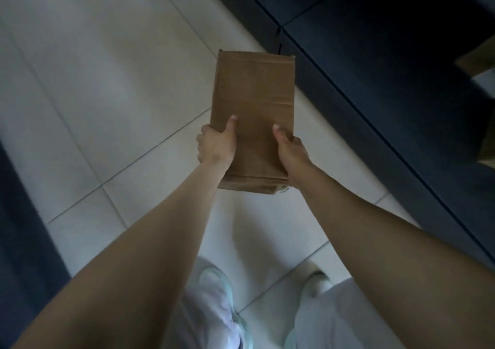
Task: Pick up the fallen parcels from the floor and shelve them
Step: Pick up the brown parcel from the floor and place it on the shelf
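Observation:
A flat brown cardboard parcel (253, 102) is held out in front of me above the tiled floor. My left hand (215, 145) grips its near left edge, thumb lying on top. My right hand (290, 150) grips the near right edge the same way. Both arms are stretched forward. The parcel's far end points toward the dark blue shelf unit (388, 67) at the upper right.
Light floor tiles (101, 86) fill the left and centre. Another brown parcel (479, 62) shows at the right edge on the dark shelf. A dark blue strip (18, 241) runs along the left. My legs and pale shoes (316, 284) are below.

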### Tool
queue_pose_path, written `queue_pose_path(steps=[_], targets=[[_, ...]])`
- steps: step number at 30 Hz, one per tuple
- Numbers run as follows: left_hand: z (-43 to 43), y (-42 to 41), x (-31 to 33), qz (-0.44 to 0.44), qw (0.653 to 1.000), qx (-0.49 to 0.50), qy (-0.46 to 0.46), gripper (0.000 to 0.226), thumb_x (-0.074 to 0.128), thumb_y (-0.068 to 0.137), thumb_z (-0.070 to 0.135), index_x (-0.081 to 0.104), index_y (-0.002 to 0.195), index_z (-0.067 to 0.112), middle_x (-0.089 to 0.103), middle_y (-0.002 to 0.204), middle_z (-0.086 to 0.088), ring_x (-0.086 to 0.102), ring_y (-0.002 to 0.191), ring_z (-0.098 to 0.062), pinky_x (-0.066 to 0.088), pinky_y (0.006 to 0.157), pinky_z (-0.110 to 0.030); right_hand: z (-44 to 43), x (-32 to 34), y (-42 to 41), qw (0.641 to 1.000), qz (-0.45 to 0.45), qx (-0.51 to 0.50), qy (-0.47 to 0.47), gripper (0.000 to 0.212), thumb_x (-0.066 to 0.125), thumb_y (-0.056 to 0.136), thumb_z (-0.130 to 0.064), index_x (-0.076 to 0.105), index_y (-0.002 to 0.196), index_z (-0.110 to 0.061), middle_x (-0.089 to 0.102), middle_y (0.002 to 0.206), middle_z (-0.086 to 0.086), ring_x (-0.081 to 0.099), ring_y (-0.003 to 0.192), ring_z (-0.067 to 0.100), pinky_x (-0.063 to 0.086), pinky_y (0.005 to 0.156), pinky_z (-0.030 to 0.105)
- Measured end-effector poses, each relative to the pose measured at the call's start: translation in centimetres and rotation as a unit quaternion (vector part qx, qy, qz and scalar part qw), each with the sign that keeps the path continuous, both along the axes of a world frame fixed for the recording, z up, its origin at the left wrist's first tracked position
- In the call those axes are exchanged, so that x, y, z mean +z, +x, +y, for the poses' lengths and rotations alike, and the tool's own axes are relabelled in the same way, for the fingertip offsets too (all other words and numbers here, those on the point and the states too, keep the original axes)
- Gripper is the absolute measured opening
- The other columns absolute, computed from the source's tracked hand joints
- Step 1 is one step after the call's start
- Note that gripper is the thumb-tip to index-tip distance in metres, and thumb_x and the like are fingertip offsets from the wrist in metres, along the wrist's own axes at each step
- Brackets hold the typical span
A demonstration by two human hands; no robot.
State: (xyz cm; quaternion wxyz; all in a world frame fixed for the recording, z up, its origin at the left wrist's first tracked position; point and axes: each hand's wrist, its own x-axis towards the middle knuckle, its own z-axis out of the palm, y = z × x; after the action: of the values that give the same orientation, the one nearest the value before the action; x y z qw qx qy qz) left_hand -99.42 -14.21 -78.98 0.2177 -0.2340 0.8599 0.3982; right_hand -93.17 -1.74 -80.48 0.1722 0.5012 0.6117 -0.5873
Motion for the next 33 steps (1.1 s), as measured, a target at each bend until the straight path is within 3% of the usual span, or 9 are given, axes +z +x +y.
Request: queue_pose_path(steps=[7, 11, 15, 20, 27, 33], targets=[[-1.4, -0.1, 19.5, 0.053, 0.998, 0.039, 0.008, 0.076, 0.051, 0.089, 0.059, 0.040, 0.139, 0.004, 0.044, 0.141, -0.019, 0.047, 0.126, -0.039, 0.037, 0.108, -0.049, -1.0, 19.8, -2.0, 0.998, 0.060, 0.023, 0.015, 0.083, 0.047, 0.087, -0.068, 0.033, 0.149, -0.015, 0.042, 0.149, 0.011, 0.048, 0.130, 0.033, 0.039, 0.109, 0.049], [-2.6, 0.0, 31.2, 0.089, 0.993, 0.081, 0.010, 0.074, 0.051, 0.089, 0.058, 0.040, 0.138, 0.003, 0.044, 0.142, -0.020, 0.046, 0.127, -0.038, 0.035, 0.108, -0.049, -2.0, 31.3, -2.7, 0.991, 0.115, 0.061, 0.044, 0.081, 0.045, 0.090, -0.066, 0.033, 0.150, -0.014, 0.039, 0.151, 0.010, 0.046, 0.131, 0.032, 0.037, 0.098, 0.033], [-3.3, 0.9, 42.0, 0.137, 0.983, 0.122, 0.001, 0.075, 0.050, 0.089, 0.059, 0.040, 0.138, 0.004, 0.044, 0.143, -0.018, 0.045, 0.130, -0.036, 0.032, 0.110, -0.049, -2.9, 41.6, -2.6, 0.980, 0.171, 0.075, 0.063, 0.076, 0.047, 0.090, -0.063, 0.037, 0.148, -0.014, 0.041, 0.151, 0.012, 0.044, 0.133, 0.031, 0.039, 0.109, 0.046], [-4.5, 2.8, 53.9, 0.192, 0.968, 0.163, 0.010, 0.078, 0.049, 0.089, 0.060, 0.035, 0.142, 0.004, 0.040, 0.148, -0.018, 0.042, 0.133, -0.035, 0.029, 0.112, -0.049, -3.7, 53.1, -2.3, 0.967, 0.219, 0.120, 0.057, 0.082, 0.046, 0.088, -0.066, 0.034, 0.150, -0.014, 0.040, 0.152, 0.012, 0.045, 0.133, 0.033, 0.039, 0.109, 0.051], [-6.1, 6.3, 66.0, 0.270, 0.940, 0.208, 0.011, 0.082, 0.048, 0.089, 0.061, 0.030, 0.144, 0.004, 0.037, 0.149, -0.016, 0.040, 0.134, -0.034, 0.028, 0.112, -0.049, -4.8, 65.3, -0.9, 0.930, 0.318, 0.181, 0.034, 0.082, 0.052, 0.087, -0.064, 0.034, 0.149, -0.013, 0.042, 0.150, 0.012, 0.048, 0.129, 0.031, 0.043, 0.106, 0.050], [-8.0, 8.1, 72.0, 0.261, 0.934, 0.243, -0.001, 0.093, 0.048, 0.085, 0.066, 0.021, 0.149, 0.004, 0.029, 0.155, -0.018, 0.035, 0.137, -0.039, 0.023, 0.112, -0.050, -5.3, 71.6, 0.6, 0.895, 0.371, 0.242, 0.056, 0.065, 0.059, 0.086, -0.058, 0.046, 0.137, -0.020, 0.048, 0.137, 0.008, 0.053, 0.113, 0.024, 0.047, 0.096, 0.042]])
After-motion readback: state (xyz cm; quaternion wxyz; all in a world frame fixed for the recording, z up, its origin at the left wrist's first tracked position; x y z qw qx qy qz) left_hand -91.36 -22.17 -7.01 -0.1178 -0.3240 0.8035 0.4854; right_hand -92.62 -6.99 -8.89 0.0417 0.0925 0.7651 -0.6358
